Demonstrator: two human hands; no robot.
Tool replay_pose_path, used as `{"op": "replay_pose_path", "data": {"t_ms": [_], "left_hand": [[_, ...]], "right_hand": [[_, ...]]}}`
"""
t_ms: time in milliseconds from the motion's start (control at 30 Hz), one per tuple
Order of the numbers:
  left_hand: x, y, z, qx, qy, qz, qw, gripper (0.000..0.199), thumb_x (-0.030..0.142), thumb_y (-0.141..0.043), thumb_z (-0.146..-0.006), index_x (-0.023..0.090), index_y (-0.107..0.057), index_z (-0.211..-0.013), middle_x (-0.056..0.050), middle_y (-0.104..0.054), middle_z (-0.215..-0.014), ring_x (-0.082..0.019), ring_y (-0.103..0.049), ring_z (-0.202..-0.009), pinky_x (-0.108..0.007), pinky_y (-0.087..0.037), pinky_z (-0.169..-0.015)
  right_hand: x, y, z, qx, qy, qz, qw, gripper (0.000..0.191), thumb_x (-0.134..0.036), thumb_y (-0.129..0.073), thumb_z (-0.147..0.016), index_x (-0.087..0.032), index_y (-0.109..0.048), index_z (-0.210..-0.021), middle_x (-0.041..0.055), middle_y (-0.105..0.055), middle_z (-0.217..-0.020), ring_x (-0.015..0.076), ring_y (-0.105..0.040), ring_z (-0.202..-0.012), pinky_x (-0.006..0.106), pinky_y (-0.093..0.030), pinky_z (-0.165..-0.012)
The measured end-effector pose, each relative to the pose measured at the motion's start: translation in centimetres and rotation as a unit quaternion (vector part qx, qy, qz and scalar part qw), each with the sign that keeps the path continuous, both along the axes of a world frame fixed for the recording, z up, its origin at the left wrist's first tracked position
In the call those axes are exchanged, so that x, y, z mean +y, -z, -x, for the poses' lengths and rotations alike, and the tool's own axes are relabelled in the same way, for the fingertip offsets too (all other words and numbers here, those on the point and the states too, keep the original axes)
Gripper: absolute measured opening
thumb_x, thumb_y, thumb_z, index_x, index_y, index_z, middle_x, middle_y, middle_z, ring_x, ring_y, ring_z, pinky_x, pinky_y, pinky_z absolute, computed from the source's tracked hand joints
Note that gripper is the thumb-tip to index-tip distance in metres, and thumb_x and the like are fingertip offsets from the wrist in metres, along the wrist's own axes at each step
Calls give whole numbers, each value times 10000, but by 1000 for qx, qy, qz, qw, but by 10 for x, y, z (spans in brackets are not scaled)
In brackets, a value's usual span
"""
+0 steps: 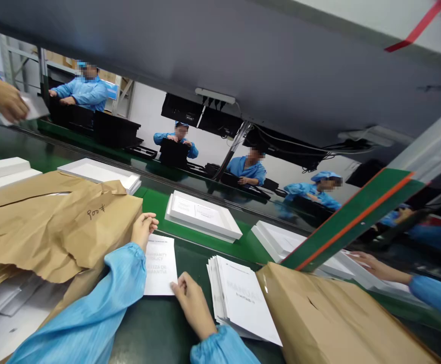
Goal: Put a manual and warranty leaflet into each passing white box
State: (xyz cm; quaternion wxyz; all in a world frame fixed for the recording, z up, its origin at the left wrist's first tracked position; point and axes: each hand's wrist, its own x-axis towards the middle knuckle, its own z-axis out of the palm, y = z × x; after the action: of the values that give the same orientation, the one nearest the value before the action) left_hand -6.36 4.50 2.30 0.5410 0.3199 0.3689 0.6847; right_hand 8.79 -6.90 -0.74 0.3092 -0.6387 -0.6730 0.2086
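Note:
My right hand (pixel 192 303) pinches the lower right corner of a white printed warranty leaflet (pixel 160 265) between thumb and fingers. The leaflet lies at the dark green work surface (pixel 159 328). By its upper left corner is my left hand (pixel 144 230), with loosely curled fingers and nothing visible in them; its sleeve covers the leaflet's left side. Right of my right hand stands a slightly fanned stack of white printed booklets (pixel 243 298). To the left, a torn brown paper package (pixel 72 227) with handwriting on it holds white printed papers (pixel 15 308).
A brown package (pixel 330 313) stands at the right, near a green slanted post (pixel 352 222). White box trays (pixel 201 217) sit along the green belt (pixel 150 202). Co-workers' hands reach in at far left (pixel 10 101) and right (pixel 379 265). A shelf (pixel 220 50) hangs overhead.

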Motion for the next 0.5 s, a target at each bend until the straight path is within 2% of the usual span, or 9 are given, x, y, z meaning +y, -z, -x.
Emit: {"op": "replay_pose_path", "data": {"t_ms": [100, 233, 333, 400, 500], "left_hand": [[-1, -1, 9, 18, -14, -3, 1000, 184, 261, -424, -615, 154, -456, -761, 47, -502, -584, -13, -443, -455, -138, -341, -490], [2, 6, 14, 67, -17, 0, 998, 149, 243, -432, -632, 153, -461, -747, 42, -504, -586, -24, -445, -462, -144, -339, -485], [3, 14, 9, 112, -2, 11, 994, 169, 214, -502, -603, 156, -478, -759, 37, -512, -624, -36, -462, -484, -153, -341, -483], [2, 19, 3, 135, 24, 24, 990, 224, 217, -543, -586, 164, -478, -794, 35, -521, -650, -42, -470, -479, -160, -340, -467], [-3, 21, -6, 155, 116, 51, 980, 256, 283, -573, -584, 142, -491, -781, 15, -547, -603, -61, -474, -426, -184, -347, -438]], "right_hand": [[7, 3, -12, 34, 5, -23, 999, 232, -327, -407, -710, -198, -356, -525, -47, -363, -481, 108, -369, -474, 220, -277, -467], [14, 5, -25, 177, 7, -30, 984, 252, -390, -386, -728, -193, -367, -572, -64, -331, -467, 83, -327, -417, 202, -236, -411], [13, 4, -26, 311, 24, -18, 950, 252, -421, -354, -753, -194, -385, -649, -91, -276, -422, 56, -262, -343, 184, -159, -355], [14, 2, -27, 389, 45, -38, 919, 254, -433, -383, -744, -192, -392, -662, -91, -297, -444, 40, -249, -339, 174, -136, -345], [16, -1, -28, 488, 52, -58, 870, 258, -437, -460, -705, -190, -406, -656, -76, -371, -545, 18, -249, -362, 156, -161, -340]]}}
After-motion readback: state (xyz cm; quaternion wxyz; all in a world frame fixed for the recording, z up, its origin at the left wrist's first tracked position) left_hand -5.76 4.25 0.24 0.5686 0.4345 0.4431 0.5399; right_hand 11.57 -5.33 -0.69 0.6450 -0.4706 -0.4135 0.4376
